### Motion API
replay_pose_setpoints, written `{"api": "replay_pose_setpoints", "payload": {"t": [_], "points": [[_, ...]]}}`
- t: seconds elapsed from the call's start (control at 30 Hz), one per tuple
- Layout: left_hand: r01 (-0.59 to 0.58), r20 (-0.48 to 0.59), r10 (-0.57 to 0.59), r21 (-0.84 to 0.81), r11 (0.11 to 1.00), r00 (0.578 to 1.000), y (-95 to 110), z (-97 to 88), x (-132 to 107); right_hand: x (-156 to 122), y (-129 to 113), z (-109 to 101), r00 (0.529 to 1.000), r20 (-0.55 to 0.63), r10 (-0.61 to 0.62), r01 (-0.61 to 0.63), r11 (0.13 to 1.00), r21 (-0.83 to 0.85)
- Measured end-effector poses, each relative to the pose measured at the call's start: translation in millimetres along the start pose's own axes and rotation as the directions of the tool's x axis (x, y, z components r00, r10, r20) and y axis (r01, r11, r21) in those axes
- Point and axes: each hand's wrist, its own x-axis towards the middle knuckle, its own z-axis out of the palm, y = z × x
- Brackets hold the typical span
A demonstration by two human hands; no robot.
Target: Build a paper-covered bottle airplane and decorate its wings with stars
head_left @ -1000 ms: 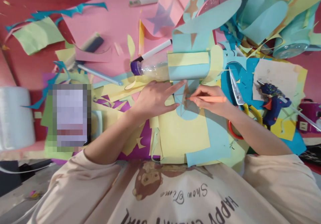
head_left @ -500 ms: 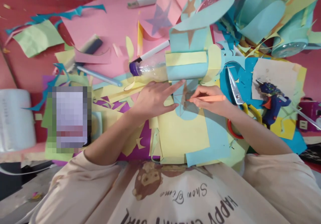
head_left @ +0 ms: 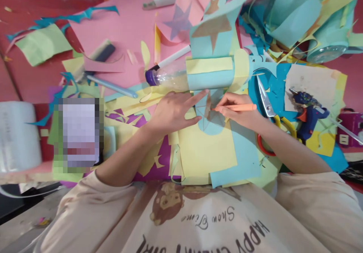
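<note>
My left hand (head_left: pixel 173 111) lies flat with fingers spread, pressing down a light blue paper piece (head_left: pixel 212 122) that bears a drawn star. My right hand (head_left: pixel 239 111) pinches an orange pencil (head_left: pixel 236 107), its tip touching the blue piece beside a brown star shape. Both rest on a yellow sheet (head_left: pixel 204 151) over another light blue sheet (head_left: pixel 245 158). Just beyond my fingers lies a clear plastic bottle (head_left: pixel 170 77) with a purple cap, wrapped in blue and yellow paper (head_left: pixel 211 73).
Scissors with red and yellow handles (head_left: pixel 269 111) lie right of my right hand, and a blue glue gun (head_left: pixel 307 113) further right. A white marker (head_left: pixel 172 58), pink paper (head_left: pixel 133 22), scraps and paper-covered bottles crowd the far side. A white roll (head_left: pixel 18 135) sits far left.
The pencil tip has shifted slightly over the blue piece. At the far side a light blue sheet has lifted, showing a larger brown star. My left hand has stayed put.
</note>
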Motion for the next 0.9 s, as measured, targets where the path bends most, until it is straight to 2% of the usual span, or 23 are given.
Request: {"api": "replay_pose_setpoints", "payload": {"t": [0.17,0.43,0.63,0.8,0.9], "points": [[0.009,-0.011,-0.009,0.004,1.0,1.0,0.2,0.6,-0.6,0.6,0.4,1.2,0.998,-0.058,-0.027,0.024,0.999,-0.04],[-0.025,-0.05,0.025,0.003,1.0,0.998,-1.6,2.4,-0.7,1.0,0.1,-1.2,0.999,0.044,-0.019,0.022,0.998,-0.053],[-0.022,-0.034,0.022,0.002,1.0,0.999,-1.7,1.5,-0.7,0.8,1.7,0.7,0.999,-0.051,-0.015,0.015,1.0,-0.005],[-0.007,-0.02,0.007,-0.001,1.0,1.0,-1.4,0.8,-1.0,1.4,1.2,0.5,1.0,-0.011,0.004,-0.004,0.999,-0.048],[-0.012,-0.038,0.012,0.002,1.0,0.999,-1.4,1.6,-1.4,1.2,1.2,0.1,0.999,-0.041,-0.003,0.001,0.999,-0.042]]}}
